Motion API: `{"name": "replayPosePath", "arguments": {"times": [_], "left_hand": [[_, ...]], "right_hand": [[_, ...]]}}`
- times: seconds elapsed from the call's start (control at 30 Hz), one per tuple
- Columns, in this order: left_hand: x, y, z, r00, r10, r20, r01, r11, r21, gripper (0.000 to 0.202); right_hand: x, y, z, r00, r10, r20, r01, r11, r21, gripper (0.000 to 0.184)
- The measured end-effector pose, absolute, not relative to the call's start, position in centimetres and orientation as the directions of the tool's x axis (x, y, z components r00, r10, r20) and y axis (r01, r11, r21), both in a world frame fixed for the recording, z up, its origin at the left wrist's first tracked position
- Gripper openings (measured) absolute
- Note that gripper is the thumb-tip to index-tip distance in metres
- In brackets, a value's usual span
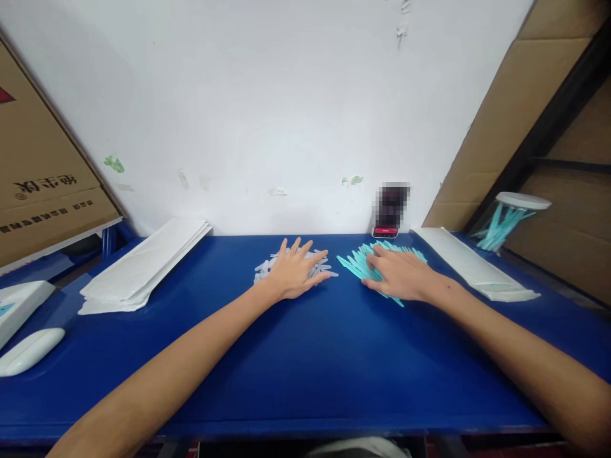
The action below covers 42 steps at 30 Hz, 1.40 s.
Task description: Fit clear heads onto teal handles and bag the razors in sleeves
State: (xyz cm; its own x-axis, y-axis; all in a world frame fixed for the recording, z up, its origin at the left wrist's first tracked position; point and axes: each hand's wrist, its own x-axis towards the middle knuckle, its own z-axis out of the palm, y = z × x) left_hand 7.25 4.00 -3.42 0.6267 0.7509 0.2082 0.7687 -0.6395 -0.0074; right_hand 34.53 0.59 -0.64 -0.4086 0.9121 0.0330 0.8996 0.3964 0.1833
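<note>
My left hand (294, 270) lies palm down with its fingers spread over a pile of small whitish, translucent tapered pieces (261, 272), like caps. Part of that pile is hidden under the palm, and a few pieces poke out beyond the thumb. To the right, a heap of slim turquoise sticks (353, 262) fans out beneath my right hand (405, 275). The right fingers are slightly bent, the thumb stands apart from them, and no stick is visibly gripped. Both piles rest on the blue table (305, 362).
White flat sleeves (147, 264) are stacked at left; another white sleeve (472, 264) lies at right. Behind it stands a lidded clear jar (508, 219) of turquoise sticks. A phone (386, 232) leans on the wall. A white device (23, 302) and a white mouse-shaped object (31, 351) sit far left.
</note>
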Motion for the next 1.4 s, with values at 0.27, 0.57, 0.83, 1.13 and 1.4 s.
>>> {"name": "replayPosePath", "arguments": {"times": [0.27, 0.57, 0.83, 1.13, 1.4], "left_hand": [[7.0, 2.2, -2.4, 0.743, 0.406, 0.532, 0.595, -0.765, -0.246, 0.043], [5.8, -0.7, -1.8, 0.814, 0.243, 0.527, 0.407, -0.887, -0.22, 0.03], [3.6, -0.1, -1.9, 0.743, 0.324, 0.586, 0.486, -0.863, -0.139, 0.038], [2.8, -0.4, -1.7, 0.703, 0.386, 0.598, 0.454, -0.89, 0.041, 0.037], [0.6, 0.3, -1.8, 0.653, 0.483, 0.583, 0.5, -0.854, 0.147, 0.037]], "right_hand": [[33.6, -0.3, -0.8, -0.427, 0.904, -0.002, 0.889, 0.42, 0.184, 0.034], [32.8, -0.8, -1.0, -0.437, 0.898, -0.056, 0.85, 0.432, 0.301, 0.034], [32.9, -3.1, 0.4, -0.481, 0.858, -0.179, 0.841, 0.509, 0.181, 0.025], [28.7, -6.1, -1.1, -0.795, 0.606, 0.026, 0.606, 0.795, -0.007, 0.021], [29.0, -5.1, -0.9, -0.788, 0.609, 0.092, 0.6, 0.792, -0.108, 0.024]]}}
